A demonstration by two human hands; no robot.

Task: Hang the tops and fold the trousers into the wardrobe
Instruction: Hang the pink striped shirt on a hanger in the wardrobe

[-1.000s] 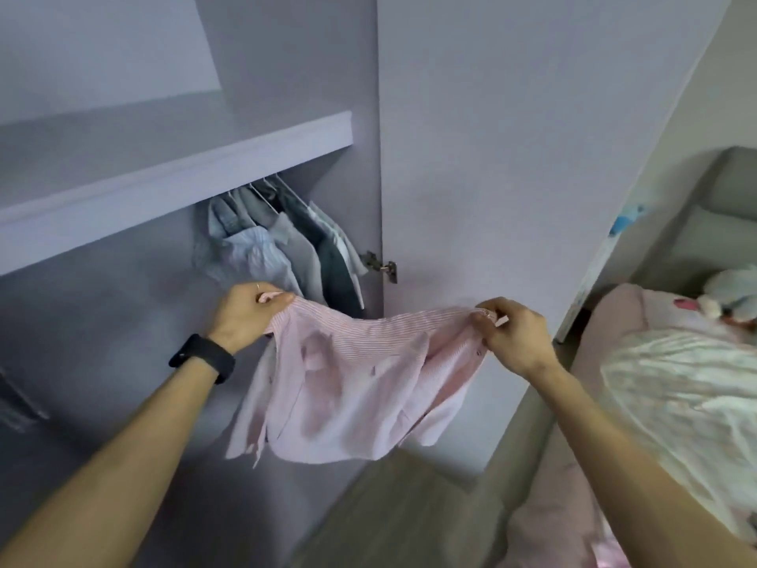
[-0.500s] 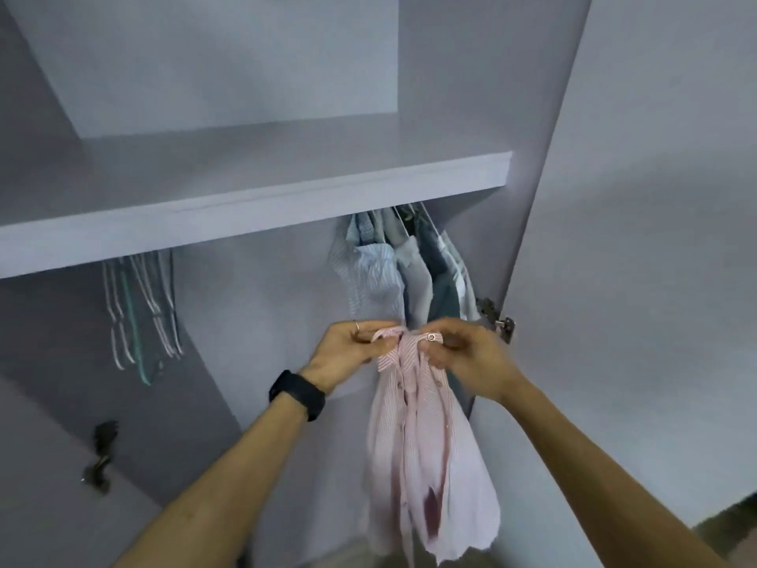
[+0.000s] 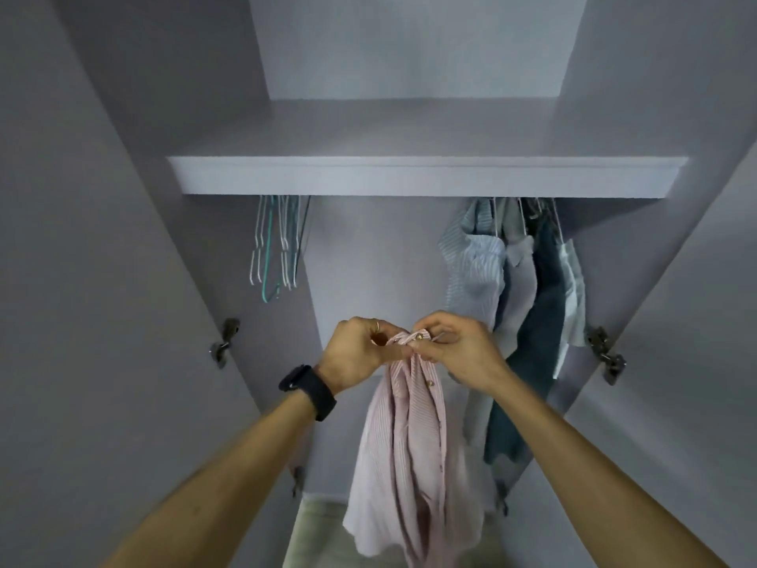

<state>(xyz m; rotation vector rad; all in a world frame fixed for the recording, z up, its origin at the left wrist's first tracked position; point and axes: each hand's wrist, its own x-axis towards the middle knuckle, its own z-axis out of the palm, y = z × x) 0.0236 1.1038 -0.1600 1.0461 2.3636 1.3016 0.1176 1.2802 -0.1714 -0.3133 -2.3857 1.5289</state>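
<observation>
- The pink striped shirt (image 3: 409, 436) hangs bunched in front of the open wardrobe (image 3: 102, 280), in the gap between the bare hangers and the hung tops. Its top edge is gathered between both hands and the rest drops loose below them.
- The left hand (image 3: 360, 354) has its fingers curled in, pinching the left side of the gathered top edge. There is a ring (image 3: 376, 325) on one finger and a dark watch (image 3: 309, 389) on the wrist.
- The right hand (image 3: 454, 350) pinches the fabric with thumb and fingertips beside a small button (image 3: 419, 335). The two hands almost touch.
- A further button (image 3: 430, 383) shows lower on the placket.
- Hung tops (image 3: 516, 289) in pale blue, grey and dark teal crowd the right end under the shelf (image 3: 409, 176).
- Bare hangers (image 3: 274, 243) hang at the left end.
- Metal hinges (image 3: 223, 342) sit on both open doors.
</observation>
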